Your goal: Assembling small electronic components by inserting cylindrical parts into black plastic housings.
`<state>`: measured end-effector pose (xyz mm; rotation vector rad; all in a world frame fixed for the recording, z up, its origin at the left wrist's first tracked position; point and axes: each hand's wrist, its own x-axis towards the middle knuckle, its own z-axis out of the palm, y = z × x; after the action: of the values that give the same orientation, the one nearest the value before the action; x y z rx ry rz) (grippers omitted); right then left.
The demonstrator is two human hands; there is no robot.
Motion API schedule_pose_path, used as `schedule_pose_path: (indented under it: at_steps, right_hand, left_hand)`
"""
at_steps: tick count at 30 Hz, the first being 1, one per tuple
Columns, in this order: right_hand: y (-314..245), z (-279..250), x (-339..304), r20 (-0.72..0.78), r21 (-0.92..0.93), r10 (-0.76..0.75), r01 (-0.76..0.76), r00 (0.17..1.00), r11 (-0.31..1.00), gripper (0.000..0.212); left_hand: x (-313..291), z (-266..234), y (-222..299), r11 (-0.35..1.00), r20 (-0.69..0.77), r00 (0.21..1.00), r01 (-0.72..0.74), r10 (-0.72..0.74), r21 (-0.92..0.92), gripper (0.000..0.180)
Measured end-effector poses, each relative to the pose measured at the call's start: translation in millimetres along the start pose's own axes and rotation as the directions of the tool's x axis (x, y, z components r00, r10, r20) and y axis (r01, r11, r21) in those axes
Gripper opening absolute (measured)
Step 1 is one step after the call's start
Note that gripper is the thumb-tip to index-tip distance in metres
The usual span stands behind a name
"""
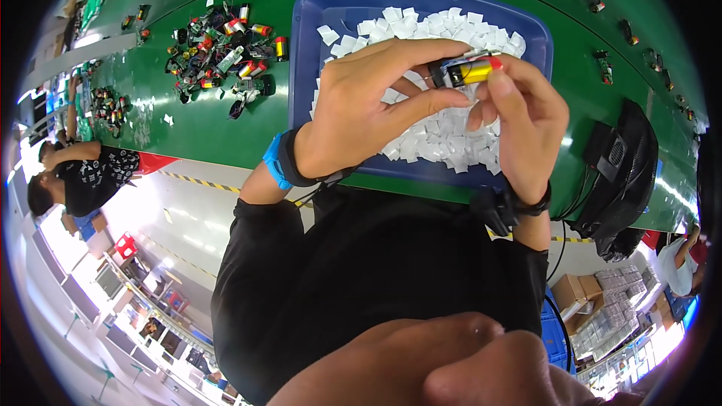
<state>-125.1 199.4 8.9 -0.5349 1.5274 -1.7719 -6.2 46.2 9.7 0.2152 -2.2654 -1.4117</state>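
Observation:
Above the blue tray (pixel 297 45), a small battery assembly (pixel 470 72) is held between my two hands. It has a yellow cylinder with a red end, a black part at its left and thin wires. My left hand (pixel 368 94) grips its left side between thumb and fingers. At the red end, the thumb and fingertips of my right hand (pixel 526 109) close on it. Beneath both hands, many white square pieces (pixel 444 131) lie loose in the tray, partly hidden by my hands.
A pile of similar battery assemblies (pixel 218 53) lies on the green table (pixel 248 124) to the left. Single assemblies (pixel 605 66) are spread along the right side. A black bag (pixel 635 173) lies at the right edge. Another person (pixel 94 169) works at the far left.

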Motion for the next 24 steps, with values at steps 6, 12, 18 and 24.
schedule_pose_path:
  at_steps: [6, 12, 18, 24]
  right_hand:
    - [12, -2, 3, 0.067, -0.334, -0.63, 0.612, 0.774, 0.717, 0.026]
    - [7, -2, 3, 0.13, -0.428, -0.658, 0.641, 0.741, 0.637, 0.024]
    - [11, 0, -3, -0.002, -0.208, -0.39, 0.381, 0.921, 0.901, 0.021]
    - [5, -2, -2, 0.036, -0.175, -0.287, 0.289, 0.957, 0.941, 0.02]
  left_hand:
    - [0, 1, -11, 0.987, 0.079, 0.995, -0.049, 0.062, -0.155, 0.043]
    - [3, 0, -15, 0.966, 0.045, 0.987, -0.138, 0.151, -0.218, 0.041]
    - [3, -2, -4, 0.965, 0.067, 0.975, -0.221, 0.214, 0.137, 0.042]
    - [5, -2, -3, 0.929, 0.048, 0.956, -0.291, 0.288, 0.228, 0.045]
